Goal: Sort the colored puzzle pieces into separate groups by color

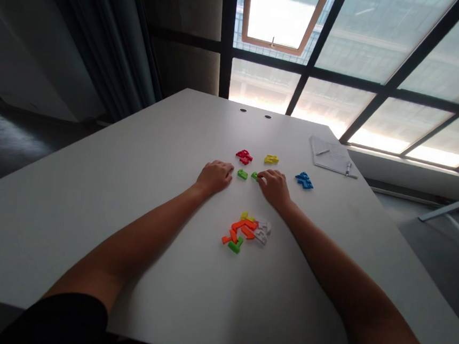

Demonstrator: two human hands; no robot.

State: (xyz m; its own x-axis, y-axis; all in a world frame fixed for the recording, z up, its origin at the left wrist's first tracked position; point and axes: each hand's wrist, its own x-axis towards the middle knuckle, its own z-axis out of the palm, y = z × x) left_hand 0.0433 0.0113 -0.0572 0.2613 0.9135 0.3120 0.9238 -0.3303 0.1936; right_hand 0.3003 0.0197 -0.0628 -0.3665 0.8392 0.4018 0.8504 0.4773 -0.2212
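Observation:
My right hand [273, 186] has its thumb and fingers closed on a small green plastic piece [254, 175] at the table top. A second green plastic piece [242, 174] lies between my two hands, just off the fingertips of my left hand [216, 175]. That left hand rests palm down on the table with its fingers laid out and nothing seen in it. Beyond the hands are a cluster of red pieces [244, 156] and some yellow pieces [271, 159]. Blue pieces [304, 180] sit to the right of my right hand.
Nearer me, between my forearms, lies a loose pile of orange pieces [248, 231], white pieces [262, 235], a green piece [234, 247] and yellow. Paper sheets [329, 155] with pens lie at the white table's [135, 147] right edge. Windows stand behind.

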